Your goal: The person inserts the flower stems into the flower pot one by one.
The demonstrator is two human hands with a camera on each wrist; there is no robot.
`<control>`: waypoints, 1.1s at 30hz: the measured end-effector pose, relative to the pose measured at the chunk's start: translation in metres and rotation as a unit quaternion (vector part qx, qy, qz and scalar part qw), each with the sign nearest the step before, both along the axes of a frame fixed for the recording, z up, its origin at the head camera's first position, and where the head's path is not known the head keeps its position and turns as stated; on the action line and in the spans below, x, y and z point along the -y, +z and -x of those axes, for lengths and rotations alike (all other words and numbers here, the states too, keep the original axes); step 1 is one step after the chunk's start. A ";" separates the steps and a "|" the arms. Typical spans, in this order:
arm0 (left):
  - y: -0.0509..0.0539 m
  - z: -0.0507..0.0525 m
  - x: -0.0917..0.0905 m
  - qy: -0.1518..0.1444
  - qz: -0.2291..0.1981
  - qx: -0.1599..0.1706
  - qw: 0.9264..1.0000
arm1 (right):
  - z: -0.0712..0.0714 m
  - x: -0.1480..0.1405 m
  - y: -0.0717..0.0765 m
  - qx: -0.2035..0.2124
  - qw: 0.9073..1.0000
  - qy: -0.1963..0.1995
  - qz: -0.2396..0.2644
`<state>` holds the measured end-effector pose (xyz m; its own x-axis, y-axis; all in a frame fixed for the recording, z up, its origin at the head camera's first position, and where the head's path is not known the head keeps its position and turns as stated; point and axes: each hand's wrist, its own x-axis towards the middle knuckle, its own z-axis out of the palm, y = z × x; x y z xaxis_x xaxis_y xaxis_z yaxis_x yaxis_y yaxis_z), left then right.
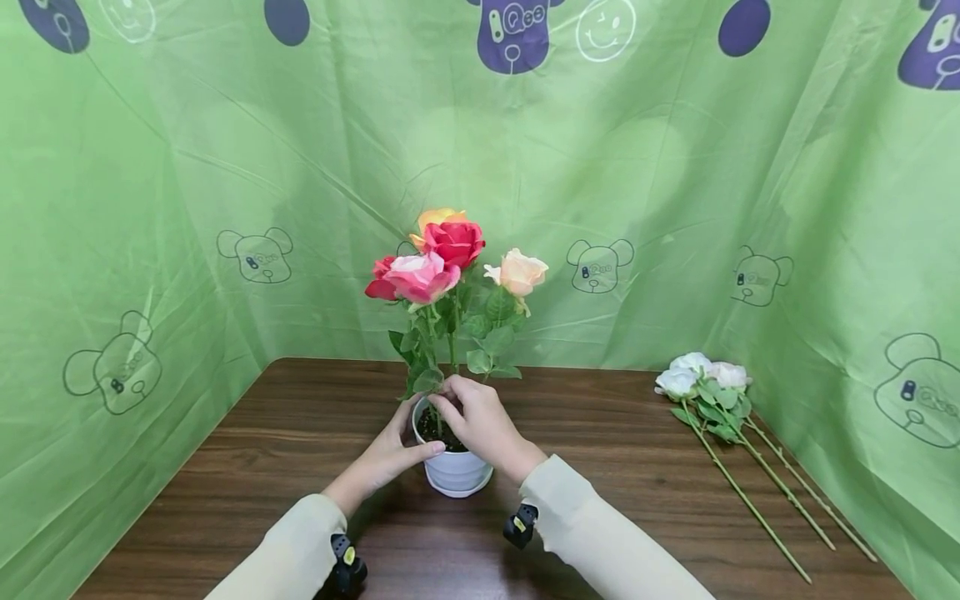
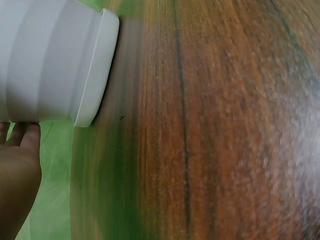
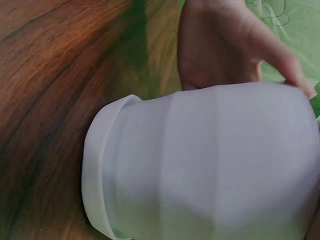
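Observation:
A white ribbed flowerpot (image 1: 457, 475) on a saucer holds dark soil (image 1: 431, 427) and several artificial roses. Among the blooms are a red rose (image 1: 454, 242), a pink rose (image 1: 422, 277) and a peach rose (image 1: 519, 272) leaning right. My left hand (image 1: 386, 457) grips the pot's left side, its thumb over the near rim and its fingers outside; in the left wrist view fingers (image 2: 31, 137) touch the wall. Over the pot's right rim, my right hand (image 1: 480, 417) pinches a rose stem just above the soil; leaves and the hand partly hide its fingertips.
Several white and pale pink roses (image 1: 693, 375) lie on the right of the wooden table (image 1: 300, 433), their long stems pointing toward the near right edge. A green printed cloth (image 1: 420, 150) hangs behind and on both sides.

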<state>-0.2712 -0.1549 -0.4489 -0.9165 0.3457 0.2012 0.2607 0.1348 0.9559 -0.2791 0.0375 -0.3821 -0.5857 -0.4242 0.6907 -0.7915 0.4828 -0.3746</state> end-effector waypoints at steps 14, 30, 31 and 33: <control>0.000 0.000 0.000 -0.006 -0.010 0.000 1.000 | 0.003 0.001 -0.003 0.011 1.000 0.007 -0.004; -0.002 0.000 -0.001 -0.020 -0.032 -0.036 0.999 | 0.001 -0.002 -0.002 0.047 0.998 0.016 -0.033; -0.002 0.000 -0.001 -0.023 -0.035 -0.040 0.998 | 0.001 -0.002 -0.002 0.045 0.998 0.017 -0.034; -0.002 0.000 -0.001 -0.024 -0.036 -0.046 0.998 | 0.001 -0.002 -0.002 0.041 0.998 0.019 -0.032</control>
